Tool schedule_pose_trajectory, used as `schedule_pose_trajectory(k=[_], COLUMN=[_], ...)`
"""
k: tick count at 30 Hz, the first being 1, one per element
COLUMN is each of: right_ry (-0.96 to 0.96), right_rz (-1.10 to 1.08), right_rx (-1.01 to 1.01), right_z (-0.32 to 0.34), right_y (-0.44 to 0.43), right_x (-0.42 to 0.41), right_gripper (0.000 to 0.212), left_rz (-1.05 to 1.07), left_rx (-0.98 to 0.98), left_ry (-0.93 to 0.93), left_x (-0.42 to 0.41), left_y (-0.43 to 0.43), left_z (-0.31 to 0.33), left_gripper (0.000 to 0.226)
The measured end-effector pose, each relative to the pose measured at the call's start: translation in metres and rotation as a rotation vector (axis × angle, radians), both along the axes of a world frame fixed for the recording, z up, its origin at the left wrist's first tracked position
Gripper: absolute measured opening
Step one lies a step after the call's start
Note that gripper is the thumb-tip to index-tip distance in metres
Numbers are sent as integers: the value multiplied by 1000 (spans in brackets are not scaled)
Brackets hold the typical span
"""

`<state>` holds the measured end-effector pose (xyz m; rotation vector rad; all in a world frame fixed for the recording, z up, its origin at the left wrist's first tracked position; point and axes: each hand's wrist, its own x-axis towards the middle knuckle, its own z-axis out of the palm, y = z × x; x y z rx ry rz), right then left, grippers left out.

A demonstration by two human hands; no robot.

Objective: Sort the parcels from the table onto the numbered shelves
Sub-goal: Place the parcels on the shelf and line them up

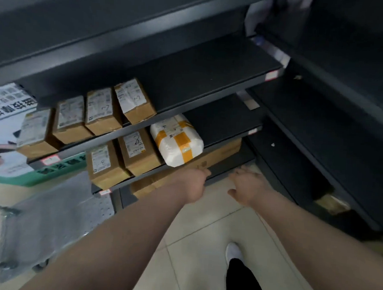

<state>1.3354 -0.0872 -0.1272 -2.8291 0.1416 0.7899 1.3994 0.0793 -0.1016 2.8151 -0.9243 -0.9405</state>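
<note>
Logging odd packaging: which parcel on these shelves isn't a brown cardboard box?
The white bag parcel crossed with orange tape, rightmost in the second row down; the others are brown cardboard boxes.

Four brown boxes point(102, 114) line one shelf point(212, 83); two similar boxes point(138, 151) and a white taped parcel point(177, 140) sit below.

Left hand point(196, 181) fingertips hidden at flat box point(221, 155); parcel labels point(99, 108) blurred; poster point(7, 102) cut by left edge.

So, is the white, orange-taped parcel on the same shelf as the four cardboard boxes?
No, the white parcel lies on the next shelf down, beside two cardboard boxes.
</note>
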Motion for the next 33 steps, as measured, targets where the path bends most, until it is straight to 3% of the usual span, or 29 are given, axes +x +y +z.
schedule_pose_trajectory(k=[8, 14, 23, 33], right_ry=[23, 64, 19, 22], right_rz=[-382, -739, -1274, -1759], right_rx=[-34, -102, -177, -199], right_z=[51, 79, 105, 109], right_y=[-1, -7, 10, 88], right_x=[-180, -329, -539, -812], right_gripper=[55, 50, 51, 48], left_rz=[-400, -793, -1253, -1663], left_rx=[-29, -48, -128, -111], left_ry=[28, -35, 12, -43], left_x=[-101, -205, -420, -696], left_y=[-36, -104, -180, -177], left_z=[32, 53, 85, 87], left_gripper=[57, 45, 40, 35])
